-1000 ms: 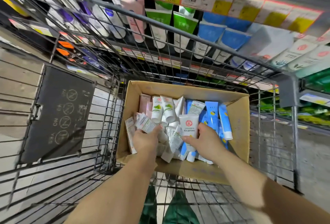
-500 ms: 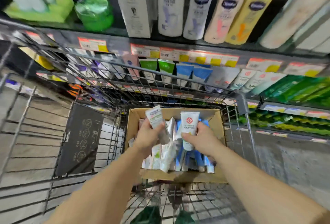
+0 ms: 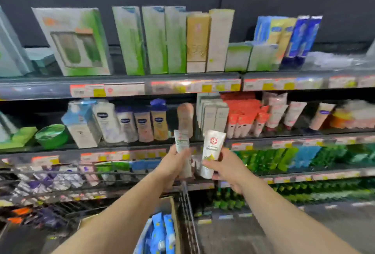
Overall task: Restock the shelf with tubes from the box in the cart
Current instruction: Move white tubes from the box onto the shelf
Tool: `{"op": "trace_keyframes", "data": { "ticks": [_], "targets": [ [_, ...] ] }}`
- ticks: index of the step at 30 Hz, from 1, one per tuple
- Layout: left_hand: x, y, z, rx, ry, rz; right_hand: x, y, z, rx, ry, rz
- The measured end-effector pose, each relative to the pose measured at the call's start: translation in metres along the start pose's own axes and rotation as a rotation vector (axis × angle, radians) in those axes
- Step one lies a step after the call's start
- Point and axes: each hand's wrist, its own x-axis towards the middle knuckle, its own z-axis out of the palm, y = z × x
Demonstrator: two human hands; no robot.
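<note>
My left hand (image 3: 172, 167) grips a narrow white tube (image 3: 182, 144) with small print, held upright. My right hand (image 3: 227, 169) grips a wider white tube with a red round logo (image 3: 212, 150), also upright. Both tubes are raised in front of the middle shelf (image 3: 129, 148), near a gap between lotion bottles and white cartons. Below my arms lies the cardboard box (image 3: 174, 225) in the wire cart (image 3: 188, 223), with blue tubes (image 3: 160, 233) showing inside it.
The top shelf (image 3: 121, 83) carries green and white cartons. Lotion bottles (image 3: 142, 124), a green jar (image 3: 51, 135) and red-and-white tubes (image 3: 249, 120) fill the middle shelf. Lower shelves hold green packs (image 3: 300, 160) and more tubes. The floor (image 3: 304, 229) is at lower right.
Both hands lifted their tubes out of the box and up to the middle shelf. The view swung up from the cart to the shelves.
</note>
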Motion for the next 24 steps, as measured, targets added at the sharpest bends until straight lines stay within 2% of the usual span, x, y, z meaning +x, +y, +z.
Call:
{"op": "trace_keyframes", "data": {
  "ticks": [2,4,8,12,16,20,24],
  "targets": [
    [-0.004,0.016,0.069,-0.057,-0.095,-0.052,-0.019,-0.005,-0.072,0.016,0.051,-0.025],
    [-0.010,0.031,0.137,-0.034,-0.179,-0.030,-0.042,-0.011,-0.145,0.019,0.080,-0.040],
    [-0.011,0.059,0.260,0.107,-0.293,0.142,-0.088,-0.012,-0.272,-0.027,0.232,-0.105],
    [-0.006,0.092,0.358,0.116,-0.305,0.294,-0.119,-0.015,-0.372,-0.028,0.373,-0.157],
    [0.013,0.113,0.427,0.161,-0.389,0.344,-0.121,-0.015,-0.435,0.000,0.440,-0.174],
    [0.052,0.135,0.475,0.280,-0.281,0.490,-0.092,-0.021,-0.487,-0.026,0.516,-0.192],
    [0.111,0.164,0.508,0.166,-0.334,0.431,-0.052,-0.038,-0.542,-0.002,0.599,-0.236]
  ]
}}
